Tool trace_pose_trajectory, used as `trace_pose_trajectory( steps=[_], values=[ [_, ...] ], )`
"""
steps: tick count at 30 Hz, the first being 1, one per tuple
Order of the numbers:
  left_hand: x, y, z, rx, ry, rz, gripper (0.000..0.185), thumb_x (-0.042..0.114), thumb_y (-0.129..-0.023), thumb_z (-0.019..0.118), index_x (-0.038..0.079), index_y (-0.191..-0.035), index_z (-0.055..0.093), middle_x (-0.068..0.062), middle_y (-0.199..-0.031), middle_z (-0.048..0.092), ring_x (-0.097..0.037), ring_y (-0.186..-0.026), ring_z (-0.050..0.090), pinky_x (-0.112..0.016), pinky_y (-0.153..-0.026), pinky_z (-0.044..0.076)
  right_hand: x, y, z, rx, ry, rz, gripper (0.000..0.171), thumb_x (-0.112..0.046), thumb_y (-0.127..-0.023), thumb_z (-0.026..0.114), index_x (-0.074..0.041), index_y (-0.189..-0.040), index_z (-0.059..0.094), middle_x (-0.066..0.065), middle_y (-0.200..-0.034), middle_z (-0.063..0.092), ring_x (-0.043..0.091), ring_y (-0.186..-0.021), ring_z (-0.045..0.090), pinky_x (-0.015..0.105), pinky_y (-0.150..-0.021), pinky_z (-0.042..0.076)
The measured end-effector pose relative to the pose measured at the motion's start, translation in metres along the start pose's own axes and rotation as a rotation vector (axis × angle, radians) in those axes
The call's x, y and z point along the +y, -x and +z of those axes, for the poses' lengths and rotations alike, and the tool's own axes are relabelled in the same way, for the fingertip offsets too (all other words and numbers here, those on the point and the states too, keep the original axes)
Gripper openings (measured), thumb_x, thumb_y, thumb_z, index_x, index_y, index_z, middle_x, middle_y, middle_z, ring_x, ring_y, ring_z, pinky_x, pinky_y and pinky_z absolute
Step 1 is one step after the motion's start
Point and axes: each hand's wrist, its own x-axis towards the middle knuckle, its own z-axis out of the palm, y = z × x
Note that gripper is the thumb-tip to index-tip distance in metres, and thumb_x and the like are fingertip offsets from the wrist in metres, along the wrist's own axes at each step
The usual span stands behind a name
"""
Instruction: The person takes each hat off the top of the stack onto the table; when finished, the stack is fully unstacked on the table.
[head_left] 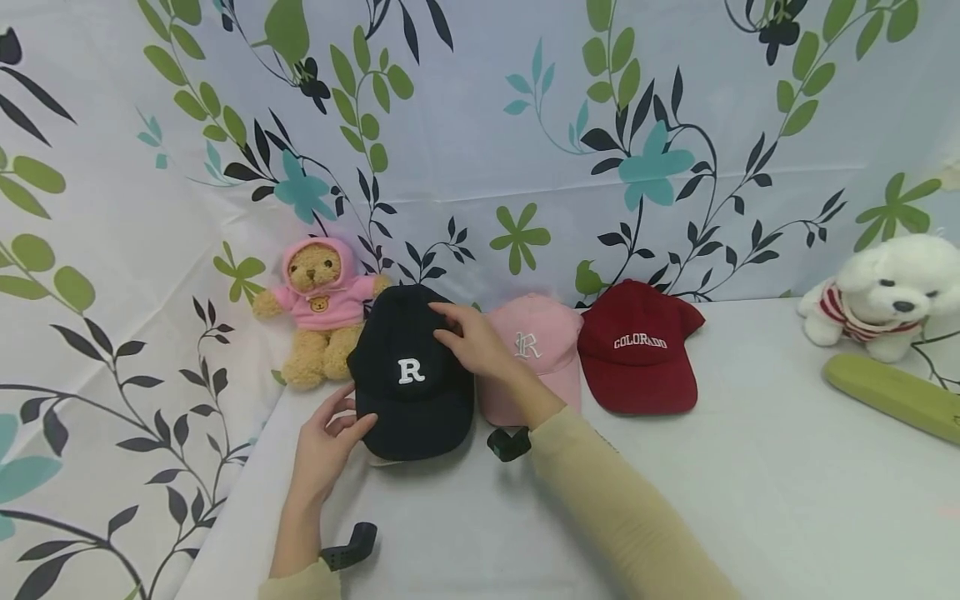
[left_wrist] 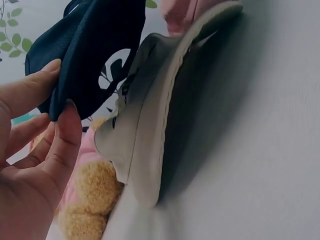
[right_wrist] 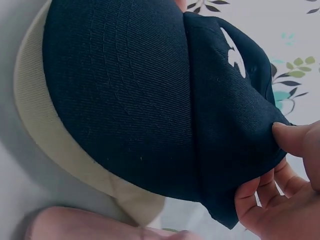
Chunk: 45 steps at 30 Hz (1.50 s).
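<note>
Watched from my remote post, the left hand point(head_left: 326, 437) and right hand point(head_left: 480, 342) pinch a dark cap point(head_left: 412, 408) between their fingertips, a beige cap point(left_wrist: 145, 140) beneath them; I judge this step stacking or unstacking, the next move needing level hands.

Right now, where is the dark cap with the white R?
In the head view, the dark cap is left of centre, between the teddy bear and pink cap, held by the left hand and right hand, mostly hiding a beige cap.
</note>
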Motion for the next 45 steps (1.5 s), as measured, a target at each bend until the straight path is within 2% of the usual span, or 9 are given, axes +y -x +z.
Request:
trace_pose_trajectory(
  steps=[4, 10, 14, 18, 22, 32, 38, 45],
  values=[
    [0.008, 0.002, 0.005, 0.014, 0.042, 0.031, 0.065, 0.011, -0.089, 0.079, 0.011, -0.147, 0.052, -0.013, -0.123, 0.054, -0.007, -0.094, 0.062, -0.017, -0.069, 0.048, -0.005, -0.002, -0.009, 0.006, 0.005, 0.008, 0.045, -0.008, -0.1, 0.064, -0.008, -0.144, 0.056, 0.012, -0.109, 0.059, 0.025, -0.095, 0.054, 0.033, -0.085, 0.046],
    [0.016, 0.003, 0.012, 0.049, 0.089, 0.07, 0.064, 0.003, -0.089, 0.078, 0.01, -0.147, 0.053, -0.012, -0.12, 0.055, -0.009, -0.094, 0.062, -0.016, -0.075, 0.051, -0.015, -0.003, -0.022, 0.005, -0.025, 0.046, 0.046, -0.01, -0.1, 0.063, -0.011, -0.146, 0.056, 0.011, -0.109, 0.057, 0.024, -0.094, 0.054, 0.032, -0.084, 0.047],
    [0.021, 0.004, 0.017, 0.066, 0.122, 0.098, 0.064, -0.002, -0.088, 0.076, 0.008, -0.146, 0.053, -0.011, -0.117, 0.055, -0.009, -0.093, 0.063, -0.016, -0.076, 0.052, -0.018, -0.002, -0.032, -0.005, -0.034, 0.042, 0.046, -0.01, -0.101, 0.063, -0.012, -0.146, 0.055, 0.013, -0.122, 0.059, 0.025, -0.1, 0.055, 0.035, -0.089, 0.049],
    [0.026, 0.005, 0.024, 0.052, 0.139, 0.122, 0.064, -0.001, -0.089, 0.076, 0.01, -0.148, 0.052, -0.011, -0.118, 0.055, -0.01, -0.094, 0.063, -0.016, -0.077, 0.052, -0.02, 0.0, -0.045, 0.001, -0.046, 0.049, 0.046, -0.011, -0.101, 0.063, -0.014, -0.146, 0.055, 0.012, -0.133, 0.057, 0.026, -0.107, 0.055, 0.039, -0.095, 0.048],
    [0.032, 0.005, 0.033, 0.041, 0.166, 0.147, 0.065, -0.002, -0.089, 0.075, 0.011, -0.148, 0.052, -0.011, -0.118, 0.055, -0.012, -0.096, 0.062, -0.017, -0.078, 0.053, -0.02, 0.003, -0.058, 0.01, -0.059, 0.054, 0.046, -0.011, -0.101, 0.063, -0.013, -0.146, 0.055, 0.012, -0.138, 0.056, 0.027, -0.114, 0.055, 0.041, -0.099, 0.047],
    [0.044, 0.002, 0.072, -0.012, 0.253, 0.238, 0.064, -0.006, -0.087, 0.075, 0.006, -0.146, 0.052, -0.013, -0.115, 0.054, -0.013, -0.091, 0.061, -0.017, -0.073, 0.052, -0.01, 0.019, -0.099, 0.017, -0.134, 0.044, 0.046, -0.006, -0.101, 0.06, -0.006, -0.147, 0.052, 0.016, -0.14, 0.053, 0.029, -0.126, 0.052, 0.043, -0.107, 0.043],
    [0.057, -0.001, 0.097, -0.073, 0.274, 0.284, 0.066, -0.005, -0.087, 0.076, 0.006, -0.147, 0.052, -0.015, -0.116, 0.055, -0.017, -0.093, 0.064, -0.02, -0.075, 0.054, -0.005, 0.031, -0.13, 0.037, -0.108, 0.061, 0.047, -0.008, -0.102, 0.059, -0.007, -0.148, 0.051, 0.017, -0.144, 0.052, 0.03, -0.137, 0.046, 0.046, -0.11, 0.039],
    [0.071, -0.001, 0.13, -0.146, 0.314, 0.317, 0.066, -0.005, -0.088, 0.075, 0.005, -0.148, 0.049, -0.015, -0.119, 0.054, -0.019, -0.093, 0.062, -0.019, -0.078, 0.054, 0.0, 0.046, -0.166, 0.057, -0.059, 0.113, 0.048, -0.01, -0.103, 0.058, -0.007, -0.149, 0.049, 0.019, -0.143, 0.053, 0.031, -0.139, 0.043, 0.049, -0.111, 0.038]
  ],
)
